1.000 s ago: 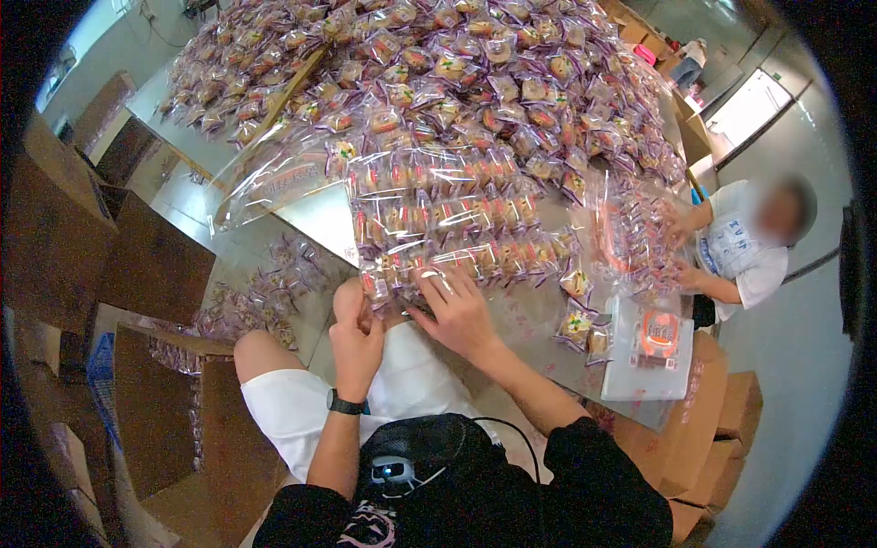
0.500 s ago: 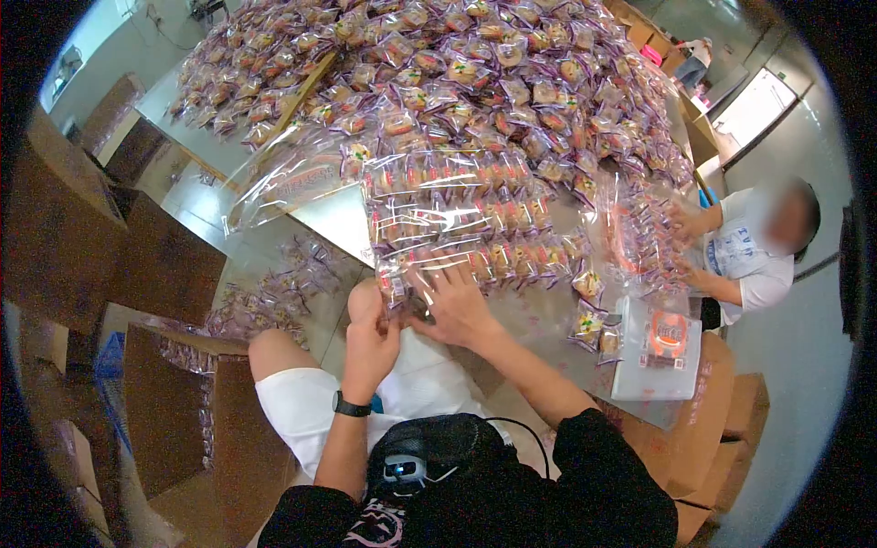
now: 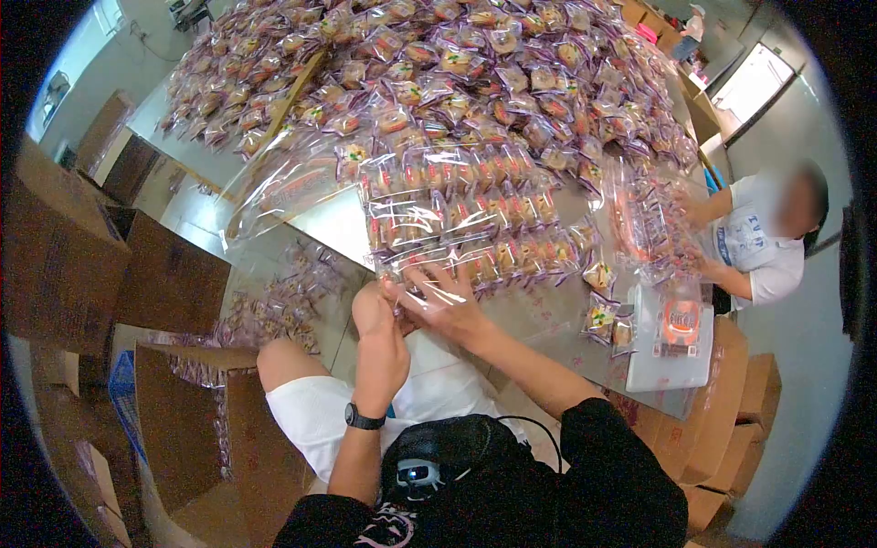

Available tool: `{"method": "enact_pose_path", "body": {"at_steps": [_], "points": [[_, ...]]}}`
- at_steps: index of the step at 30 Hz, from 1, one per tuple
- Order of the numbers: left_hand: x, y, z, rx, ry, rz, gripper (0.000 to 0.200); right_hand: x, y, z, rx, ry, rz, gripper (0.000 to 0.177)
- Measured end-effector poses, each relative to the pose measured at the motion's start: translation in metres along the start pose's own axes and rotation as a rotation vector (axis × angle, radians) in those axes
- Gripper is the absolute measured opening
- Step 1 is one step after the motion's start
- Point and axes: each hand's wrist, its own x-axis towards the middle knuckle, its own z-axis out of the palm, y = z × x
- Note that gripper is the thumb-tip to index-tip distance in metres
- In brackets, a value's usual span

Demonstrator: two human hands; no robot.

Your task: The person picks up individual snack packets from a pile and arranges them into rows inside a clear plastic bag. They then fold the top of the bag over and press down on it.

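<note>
A large clear plastic bag (image 3: 408,219) lies at the table's near edge with three rows of individually wrapped round cakes (image 3: 512,256) in it. My left hand (image 3: 385,320) is at the bag's near left corner, fingers closed on the film at its edge. Spread over the left end of the nearest row, the fingers of my right hand (image 3: 446,306) rest on the wrapped cakes, with shiny film over part of them. My right thumb is tucked low, close to the left fingers. A few loose wrapped cakes (image 3: 600,315) sit right of the bag.
A big heap of wrapped cakes (image 3: 457,64) covers the table behind. Another person (image 3: 758,237) handles a filled bag (image 3: 644,219) at the right, above a stack of flat printed bags (image 3: 671,361). Open cardboard boxes (image 3: 183,429) stand at left; more cakes (image 3: 274,306) lie lower down.
My right fingers have shifted slightly left along the nearest row. The wrapped cake that showed by my left fingertips is now covered by my hands. The whole view has tilted a little.
</note>
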Motion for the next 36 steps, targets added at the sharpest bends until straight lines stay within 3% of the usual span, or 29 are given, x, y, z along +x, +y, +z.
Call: {"method": "enact_pose_path", "body": {"at_steps": [3,7,15,18,21,24,27,36], "points": [[-0.002,0.008,-0.001,0.014,0.010,-0.011,0.054,-0.002,0.003,0.005,0.084,-0.034,0.053,0.049],[-0.004,-0.005,0.004,0.073,0.042,0.025,0.055,0.009,-0.004,0.013,0.123,0.147,0.130,0.033],[-0.005,-0.004,0.006,0.032,0.083,-0.010,0.054,0.008,-0.009,0.020,0.155,0.194,0.208,0.041],[0.005,0.009,-0.002,0.176,-0.020,-0.152,0.056,0.006,-0.003,0.019,0.114,0.166,0.150,0.040],[0.012,0.010,0.001,0.076,0.164,-0.032,0.065,0.010,-0.004,0.021,0.168,0.202,0.185,0.040],[0.015,0.005,0.003,0.220,0.359,0.112,0.072,0.018,-0.004,0.000,0.229,0.086,0.188,0.040],[0.031,0.005,-0.006,0.398,0.134,0.355,0.076,0.010,-0.001,-0.008,0.243,0.030,0.189,0.046],[0.033,0.013,0.002,0.378,0.138,0.325,0.076,-0.010,-0.005,-0.041,0.066,-0.204,0.307,0.057]]}}
